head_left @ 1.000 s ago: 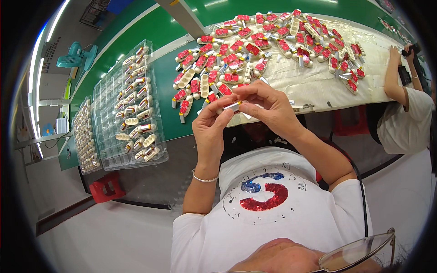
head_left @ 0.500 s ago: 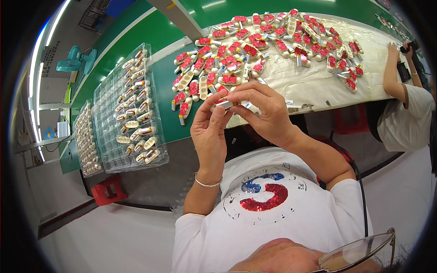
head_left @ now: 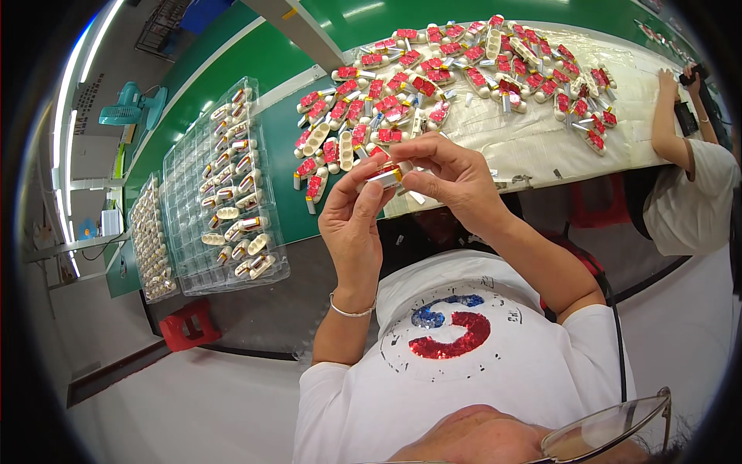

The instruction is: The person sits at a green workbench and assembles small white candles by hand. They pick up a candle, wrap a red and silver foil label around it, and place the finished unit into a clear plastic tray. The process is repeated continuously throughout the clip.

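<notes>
Between my two hands, just off the front edge of the bench, is a small piece (head_left: pixel 384 180) with a silver block side, a yellow edge and some red. My left hand (head_left: pixel 357 220) is closed on it, with thumb and forefinger along its near side. The fingertips of my right hand (head_left: pixel 456 182) pinch at its right end and partly cover it. Beyond my hands lies a heap of like pieces (head_left: pixel 390 112): cream oval shells with red tops, many with silver blocks attached. A few oval shells (head_left: pixel 317 139) show bare round hollows.
At left, a clear plastic tray (head_left: pixel 189 243) holds rows of pieces; another filled tray (head_left: pixel 151 240) lies beyond it. A post (head_left: pixel 305 31) rises from the green bench (head_left: pixel 270 166). A teal fan (head_left: pixel 131 106) and red stool (head_left: pixel 189 325) stand left. At right, another person's arm (head_left: pixel 666 116) rests on the bench.
My right thumb and fingers have shifted on the piece, uncovering more of its right end and its yellow edge. My left hand has moved very slightly left and keeps its grip.
</notes>
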The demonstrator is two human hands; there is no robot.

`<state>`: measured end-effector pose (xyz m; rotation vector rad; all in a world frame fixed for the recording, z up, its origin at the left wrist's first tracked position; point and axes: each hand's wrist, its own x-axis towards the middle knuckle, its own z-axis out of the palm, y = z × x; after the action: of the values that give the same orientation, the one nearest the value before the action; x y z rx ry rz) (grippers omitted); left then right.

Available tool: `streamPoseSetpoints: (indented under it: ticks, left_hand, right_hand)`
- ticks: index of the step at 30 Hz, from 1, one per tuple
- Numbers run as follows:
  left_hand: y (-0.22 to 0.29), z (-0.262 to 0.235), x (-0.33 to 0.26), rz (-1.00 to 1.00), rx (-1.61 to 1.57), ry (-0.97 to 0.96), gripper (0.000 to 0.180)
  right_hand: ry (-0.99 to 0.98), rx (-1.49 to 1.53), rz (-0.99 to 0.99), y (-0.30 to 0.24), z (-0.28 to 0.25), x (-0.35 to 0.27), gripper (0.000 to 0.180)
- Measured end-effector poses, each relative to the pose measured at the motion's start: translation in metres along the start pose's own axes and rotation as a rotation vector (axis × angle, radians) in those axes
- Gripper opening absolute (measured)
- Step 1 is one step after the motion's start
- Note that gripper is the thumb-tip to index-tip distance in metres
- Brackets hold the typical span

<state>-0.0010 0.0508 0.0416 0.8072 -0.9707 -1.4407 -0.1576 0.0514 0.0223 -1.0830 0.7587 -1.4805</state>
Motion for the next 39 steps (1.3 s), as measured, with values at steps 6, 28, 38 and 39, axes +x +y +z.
streamPoseSetpoints:
  ticks: [6, 28, 38, 39]
  left_hand:
    - [-0.010, -0.007, -0.002, 0.105, 0.192, -0.028, 0.021]
    - [0.021, -0.075, -0.012, 0.354, 0.743, -0.119, 0.023]
    - [0.106, -0.316, -0.055, 0.296, 0.934, 0.600, 0.014]
    - [0.115, -0.329, -0.057, 0.225, 1.069, 0.582, 0.012]
  right_hand:
    - [0.017, 0.003, 0.054, -0.003, 0.001, -0.008, 0.033]
    - [-0.253, 0.007, 0.517, 0.004, 0.009, 0.012, 0.045]
    - [0.003, -0.371, 0.353, -0.005, -0.088, 0.029, 0.030]
    - [0.048, -0.376, 0.349, -0.007, -0.100, 0.027, 0.030]
